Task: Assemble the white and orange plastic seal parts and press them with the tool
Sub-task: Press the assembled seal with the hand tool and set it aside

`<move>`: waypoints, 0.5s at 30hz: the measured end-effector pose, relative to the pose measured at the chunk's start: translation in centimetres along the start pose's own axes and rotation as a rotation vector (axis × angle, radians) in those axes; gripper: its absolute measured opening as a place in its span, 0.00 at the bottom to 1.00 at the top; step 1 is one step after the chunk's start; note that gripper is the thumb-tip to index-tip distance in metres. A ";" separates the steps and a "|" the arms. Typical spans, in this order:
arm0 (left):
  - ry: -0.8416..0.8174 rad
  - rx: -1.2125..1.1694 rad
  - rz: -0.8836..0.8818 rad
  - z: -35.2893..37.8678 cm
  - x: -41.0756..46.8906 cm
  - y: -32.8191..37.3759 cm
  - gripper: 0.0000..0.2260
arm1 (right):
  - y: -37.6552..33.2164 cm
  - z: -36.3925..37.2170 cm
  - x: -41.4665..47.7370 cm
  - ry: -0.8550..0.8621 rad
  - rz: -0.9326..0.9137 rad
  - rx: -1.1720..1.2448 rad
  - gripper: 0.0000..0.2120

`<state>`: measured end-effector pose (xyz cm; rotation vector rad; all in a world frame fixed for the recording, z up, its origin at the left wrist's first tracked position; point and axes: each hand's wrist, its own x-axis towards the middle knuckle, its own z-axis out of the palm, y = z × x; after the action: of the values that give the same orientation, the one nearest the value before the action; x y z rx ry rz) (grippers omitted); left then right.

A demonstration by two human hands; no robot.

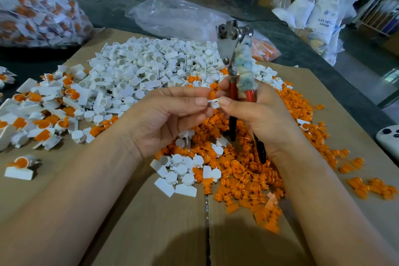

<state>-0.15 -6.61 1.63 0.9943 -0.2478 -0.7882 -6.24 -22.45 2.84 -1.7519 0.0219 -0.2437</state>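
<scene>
White seal body (212,103) is pinched by your left hand (168,119) and right hand (257,119), which also grips the tool (232,49); that split hold may seat the orange insert (212,94) crooked.

Above the middle of a cardboard sheet (151,222), the left hand (172,114) and right hand (259,119) pinch a white seal part (213,103), perhaps with an orange piece (212,94) behind it. The right hand also grips the pliers (235,54) upright. White parts (140,65) heap at the sheet's far side, orange parts (248,170) on its right, assembled seals (43,114) on its left.
</scene>
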 end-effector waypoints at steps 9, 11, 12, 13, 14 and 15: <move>0.113 0.103 0.183 0.4 0.0 -0.2 0.15 | 0.2 0.1 0.2 0.049 0.005 0.029 0.11; 0.134 0.072 0.232 0.3 0.0 0.0 0.10 | 0.3 0.0 0.3 0.070 0.007 0.058 0.11; 0.145 0.061 0.250 0.2 0.1 0.1 0.08 | 0.2 -0.1 0.3 0.075 0.007 0.062 0.11; 0.153 0.053 0.264 0.0 0.1 0.2 0.07 | 0.2 -0.2 0.3 0.077 0.007 0.059 0.11; 0.160 0.047 0.274 0.0 0.1 0.3 0.06 | 0.2 -0.3 0.3 0.079 0.005 0.057 0.11; 0.165 0.043 0.278 0.0 0.1 0.3 0.06 | 0.2 -0.3 0.3 0.079 0.003 0.056 0.11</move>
<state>0.09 -6.56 1.87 1.0334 -0.2542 -0.4469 -5.98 -22.83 2.73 -1.6861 0.0742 -0.3081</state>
